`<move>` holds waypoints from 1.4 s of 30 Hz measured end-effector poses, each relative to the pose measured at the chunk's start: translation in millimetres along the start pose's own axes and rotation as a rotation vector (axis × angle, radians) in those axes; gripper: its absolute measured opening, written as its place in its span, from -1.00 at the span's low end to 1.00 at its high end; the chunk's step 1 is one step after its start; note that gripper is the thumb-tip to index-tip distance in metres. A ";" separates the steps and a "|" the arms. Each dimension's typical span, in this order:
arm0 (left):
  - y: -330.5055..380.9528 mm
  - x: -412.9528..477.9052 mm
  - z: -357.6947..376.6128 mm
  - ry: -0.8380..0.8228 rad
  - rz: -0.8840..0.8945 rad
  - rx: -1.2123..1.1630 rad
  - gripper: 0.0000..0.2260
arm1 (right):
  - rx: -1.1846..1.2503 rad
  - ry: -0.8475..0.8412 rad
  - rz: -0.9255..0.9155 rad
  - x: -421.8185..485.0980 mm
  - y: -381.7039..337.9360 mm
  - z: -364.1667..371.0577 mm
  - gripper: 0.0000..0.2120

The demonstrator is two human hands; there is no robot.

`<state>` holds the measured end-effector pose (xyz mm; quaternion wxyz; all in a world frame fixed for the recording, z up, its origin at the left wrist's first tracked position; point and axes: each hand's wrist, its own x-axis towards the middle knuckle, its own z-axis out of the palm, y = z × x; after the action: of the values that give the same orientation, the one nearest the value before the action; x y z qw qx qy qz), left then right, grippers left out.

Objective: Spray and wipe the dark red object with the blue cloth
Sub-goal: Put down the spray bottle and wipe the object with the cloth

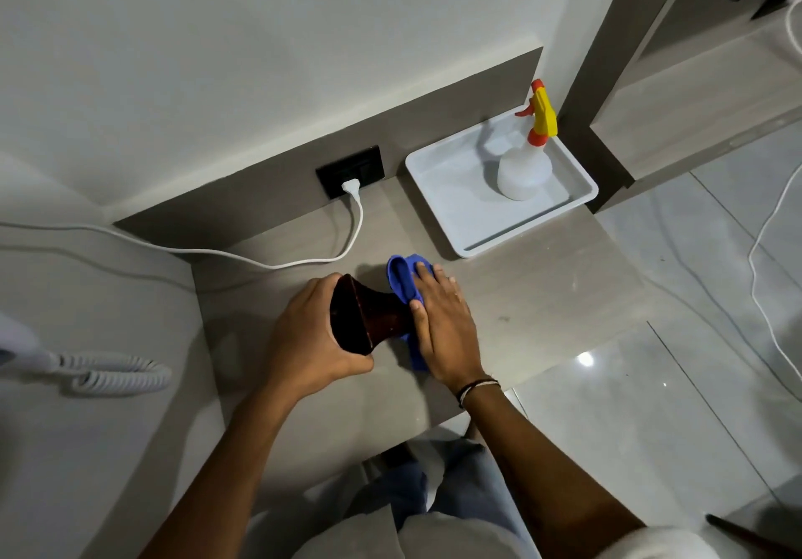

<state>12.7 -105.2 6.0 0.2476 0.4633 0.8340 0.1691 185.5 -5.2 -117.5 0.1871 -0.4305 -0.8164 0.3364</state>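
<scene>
While I lean over the grey countertop [542, 298], my bare forearms reach in from the bottom of view, a thin band on the right wrist. White tray [460, 220] sits at the back right corner against the backsplash; white spray bottle [523, 168] with yellow and orange trigger head stands upright in it, untouched, well apart from both hands. White cable [260, 261] runs across the counter from the left up to a plug in the black wall socket [351, 170]. Coiled white cord [117, 374] lies at far left on a lower surface. Dark red object [369, 313], flared like a vase, is tipped on its side near the counter's middle, wide end toward me. My left hand [312, 337] is clenched around that wide end, holding it. My right hand [442, 320] presses the blue cloth [401, 276] against the narrow part, fingers flat over the cloth, thumb touching the object. Cloth wraps the neck, bunched above and below my palm.
</scene>
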 end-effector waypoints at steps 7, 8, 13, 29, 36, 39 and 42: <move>11.8 3.1 -0.1 0.018 0.047 -0.062 -0.27 | 0.473 0.113 0.047 -20.6 -80.0 -0.1 -0.53; 11.6 3.0 -0.7 0.018 0.055 -0.078 -0.31 | 0.521 0.127 -0.006 -22.4 -91.9 1.2 -0.54; 2.7 0.9 -2.3 0.010 0.003 -0.030 -0.40 | 0.311 0.050 -0.159 -21.2 -52.1 3.0 -0.53; 0.7 6.1 -2.7 0.013 0.046 -0.090 -0.43 | 0.383 0.072 -0.203 -26.1 -63.9 12.9 -0.55; 12.1 11.7 -2.0 0.008 0.034 0.014 -0.29 | -0.145 -0.054 -0.220 -7.4 48.7 -11.3 -0.43; 17.8 19.4 -9.2 0.002 0.017 0.025 -0.12 | -0.163 -0.135 -0.136 -1.0 54.2 -24.1 -0.35; 18.7 26.3 -24.1 -0.011 0.006 0.067 -0.09 | -0.015 -0.133 0.059 1.8 52.1 -37.8 -0.46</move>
<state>0.1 -74.3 28.7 0.2360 0.4747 0.8364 0.1390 237.1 31.9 -127.9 0.1191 -0.4326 -0.8165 0.3634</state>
